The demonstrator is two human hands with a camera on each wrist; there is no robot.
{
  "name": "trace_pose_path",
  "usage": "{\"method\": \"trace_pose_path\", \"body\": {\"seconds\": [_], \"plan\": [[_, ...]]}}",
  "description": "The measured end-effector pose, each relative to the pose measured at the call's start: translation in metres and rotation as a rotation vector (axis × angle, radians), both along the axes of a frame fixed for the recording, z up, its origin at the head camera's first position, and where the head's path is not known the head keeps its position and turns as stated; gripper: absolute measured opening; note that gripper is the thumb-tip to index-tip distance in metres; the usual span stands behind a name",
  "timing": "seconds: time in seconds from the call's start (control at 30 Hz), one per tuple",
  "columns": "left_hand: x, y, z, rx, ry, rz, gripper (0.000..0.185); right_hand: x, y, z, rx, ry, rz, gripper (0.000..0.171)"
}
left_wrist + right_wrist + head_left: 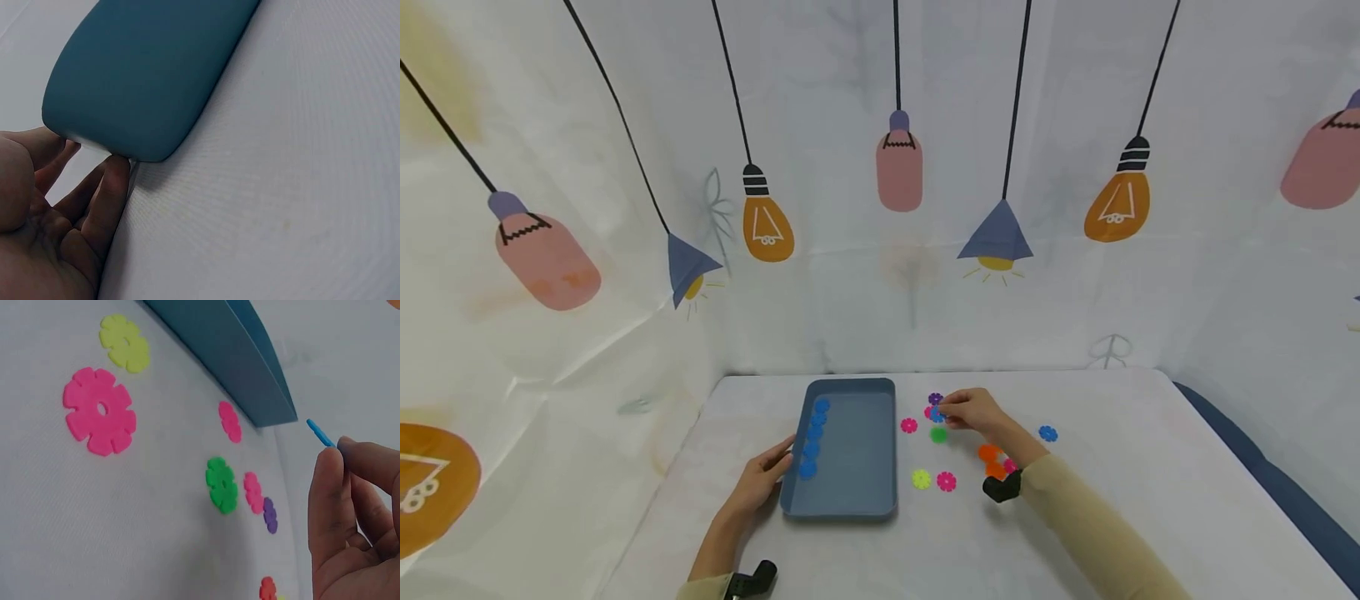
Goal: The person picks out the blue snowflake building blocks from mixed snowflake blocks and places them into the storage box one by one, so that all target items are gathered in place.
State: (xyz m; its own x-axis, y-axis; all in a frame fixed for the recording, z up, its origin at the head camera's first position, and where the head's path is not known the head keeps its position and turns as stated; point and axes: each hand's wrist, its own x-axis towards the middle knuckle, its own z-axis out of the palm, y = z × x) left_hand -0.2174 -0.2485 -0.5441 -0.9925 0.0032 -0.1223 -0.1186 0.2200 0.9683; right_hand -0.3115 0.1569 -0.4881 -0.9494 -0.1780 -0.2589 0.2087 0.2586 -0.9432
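Observation:
My right hand (976,410) pinches a blue flower-shaped disc (320,433) between thumb and fingertips, held above the table just right of the tray. Seen edge-on in the right wrist view, the disc sticks out past the fingertips. My left hand (754,487) holds the left rim of a blue-grey rectangular tray (859,454), thumb and fingers at its wall in the left wrist view. Inside the tray, several blue discs (807,470) lie in a line along the left side. Under and near my right hand are a purple disc (936,398), a green disc (938,435) and a pink disc (909,425).
A yellow disc (921,479) and another pink disc (947,482) lie right of the tray's near end. Orange discs (992,453) cluster under the right forearm. One blue disc (1048,433) lies farther right. A white patterned sheet (850,317) hangs behind the table.

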Motion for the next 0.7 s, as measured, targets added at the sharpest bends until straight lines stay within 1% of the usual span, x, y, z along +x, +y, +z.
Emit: {"method": "trace_pose_path", "body": {"seconds": [0.13, 0.27, 0.47, 0.7], "plan": [[0.004, 0.001, -0.002, 0.01, -0.008, -0.01, 0.049, 0.002, -0.011, 0.0, -0.039, -0.02, 0.004, 0.025], [0.006, 0.0, -0.002, 0.003, 0.002, -0.01, 0.048, -0.002, -0.023, 0.001, -0.05, -0.018, 0.018, 0.027], [0.003, -0.001, 0.0, -0.017, 0.004, -0.01, 0.048, -0.009, -0.041, 0.008, -0.042, -0.004, 0.022, 0.027], [0.0, 0.0, 0.001, 0.011, 0.01, -0.011, 0.047, -0.012, -0.059, 0.015, -0.069, 0.026, 0.061, 0.024]]}}
